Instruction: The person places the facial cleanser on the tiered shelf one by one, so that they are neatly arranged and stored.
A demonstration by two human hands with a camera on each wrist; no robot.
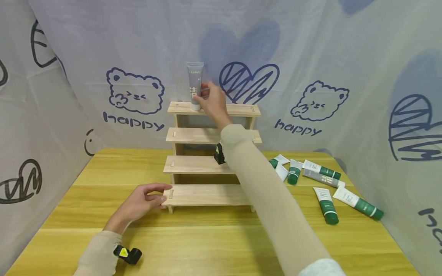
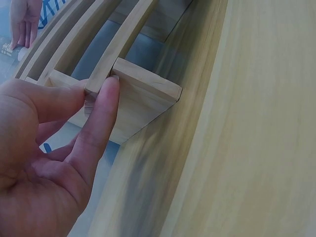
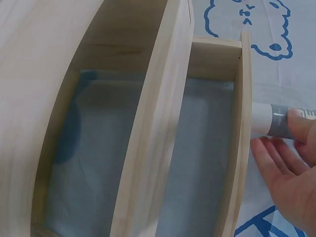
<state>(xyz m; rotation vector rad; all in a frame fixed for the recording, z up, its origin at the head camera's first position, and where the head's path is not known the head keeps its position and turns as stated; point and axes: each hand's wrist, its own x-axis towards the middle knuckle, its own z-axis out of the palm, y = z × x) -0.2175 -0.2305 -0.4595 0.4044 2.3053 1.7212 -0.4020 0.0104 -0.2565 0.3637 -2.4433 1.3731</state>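
Observation:
A four-step wooden display rack (image 1: 207, 194) stands on the table. On its top step, near the left end, a grey squeeze tube (image 1: 195, 78) stands upright, cap down. My right hand (image 1: 215, 100) grips the tube's lower part between thumb and fingers. In the right wrist view the tube's white cap (image 3: 261, 118) meets the top board. With thumb and a finger, my left hand (image 1: 139, 203) pinches the left end of the lowest step; the left wrist view shows these fingertips on the board's end (image 2: 101, 74).
Several tubes lie loose on the table right of the rack: green-and-white ones (image 1: 326, 206) and a grey one (image 1: 322, 178). My right forearm hides part of the rack and that pile. A printed cloth (image 1: 138, 46) hangs behind and beside the table (image 1: 193, 249).

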